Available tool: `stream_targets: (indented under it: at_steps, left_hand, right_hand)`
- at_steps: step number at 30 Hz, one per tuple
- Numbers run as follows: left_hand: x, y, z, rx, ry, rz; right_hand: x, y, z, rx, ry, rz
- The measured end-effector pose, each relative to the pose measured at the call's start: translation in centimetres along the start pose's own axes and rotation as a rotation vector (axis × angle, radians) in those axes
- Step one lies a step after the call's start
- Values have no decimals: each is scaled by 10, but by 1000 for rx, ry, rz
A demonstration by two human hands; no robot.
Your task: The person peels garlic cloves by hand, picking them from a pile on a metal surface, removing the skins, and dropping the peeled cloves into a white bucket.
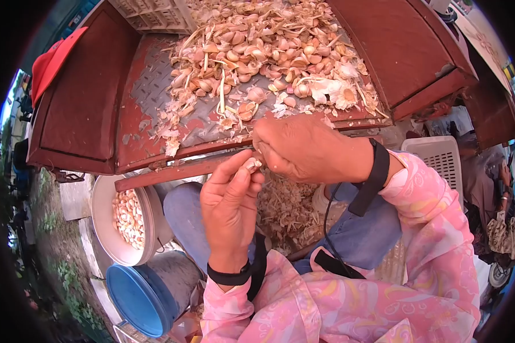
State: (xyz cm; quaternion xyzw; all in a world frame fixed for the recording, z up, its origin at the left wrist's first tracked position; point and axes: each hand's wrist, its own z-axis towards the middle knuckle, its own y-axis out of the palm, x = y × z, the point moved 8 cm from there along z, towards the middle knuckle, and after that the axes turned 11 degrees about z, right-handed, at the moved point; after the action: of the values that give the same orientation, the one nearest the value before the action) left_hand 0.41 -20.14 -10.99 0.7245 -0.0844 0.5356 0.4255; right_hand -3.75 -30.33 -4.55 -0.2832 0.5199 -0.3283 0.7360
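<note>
Just past the front edge of the red cart bed [149, 123], my left hand [230, 200] pinches a small pale garlic clove [252, 164] between thumb and fingertips. My right hand [303, 150] is curled beside it, its fingers closed and touching or nearly touching the clove; what those fingers hold is hidden. A heap of garlic cloves, skins and stalks [257, 46] covers much of the metal bed beyond my hands. Loose peels and an opened garlic head [345, 96] lie near the bed's front edge.
A white bucket [104, 197] with cloves stands at the lower left, beside a bucket with a blue lid [134, 300]. Peels [289, 211] lie between my knees. A grey perforated basket [438, 157] is at the right, a white crate [154, 16] at the top, a red cloth [54, 60] at upper left.
</note>
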Motion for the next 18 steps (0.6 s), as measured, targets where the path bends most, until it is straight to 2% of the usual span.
stream_targets:
  at_steps: [2, 4, 6, 8, 9, 10, 11, 13, 14, 16, 18]
  left_hand:
    - [-1, 5, -4, -26, -41, -83]
    - [7, 23, -16, -145, -65, -232]
    - [35, 63, -45, -403, 15, -311]
    - [60, 107, -72, -820, 190, -345]
    - [63, 125, -83, -868, 293, -519]
    - [68, 135, -93, -913, 394, -696]
    - [75, 137, -100, -911, 393, -688]
    - [65, 142, -101, -787, 37, -784]
    - [61, 144, -100, -784, 37, -784]
    - [66, 148, -101, -851, 280, -843]
    - [64, 149, -99, -866, 324, -841]
  right_hand:
    - [7, -10, -2, 27, 25, 83]
    - [24, -15, -3, 11, 110, -33]
    - [38, -24, -9, 38, 84, -88]
    - [63, -28, -14, 62, 133, -275]
    - [70, -29, -13, 66, 124, -265]
    - [75, -35, -14, 130, 119, -299]
    - [79, -41, -12, 196, 117, -336]
    - [86, -45, -7, 207, 129, -338]
    - [90, -47, -4, 213, 142, -344]
    - [103, -44, 3, 208, 191, -336]
    - [112, -36, 11, 155, 217, -376]
